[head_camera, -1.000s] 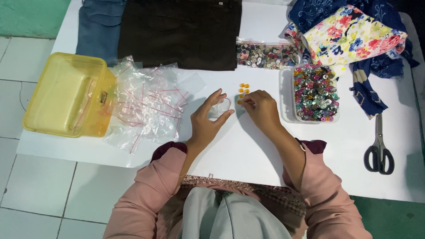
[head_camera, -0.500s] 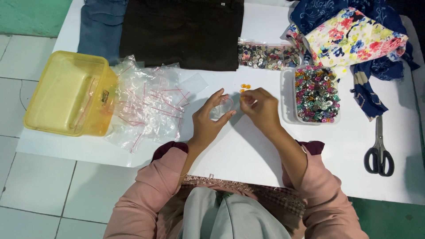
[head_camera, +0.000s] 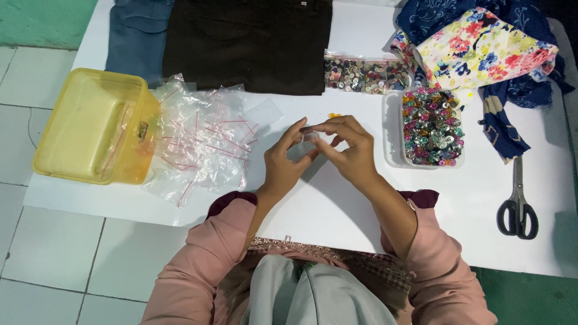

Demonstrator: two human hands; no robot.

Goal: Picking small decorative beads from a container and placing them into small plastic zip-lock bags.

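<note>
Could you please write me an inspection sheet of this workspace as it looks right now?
Surface: white table, mostly bare in front of the person.
Job's things: small clear plastic bag pinched between both hands; a few orange buttons lying just beyond.
Clutter: pile of clear zip bags; yellow plastic box at the table's edge; clear tray of coloured buttons; bag of buttons; black scissors; dark trousers; blue jeans; floral fabric.
Grippers: left hand and right hand, both holding the bag.
Cables: nothing seen.
Surroundings: tiled floor.
</note>
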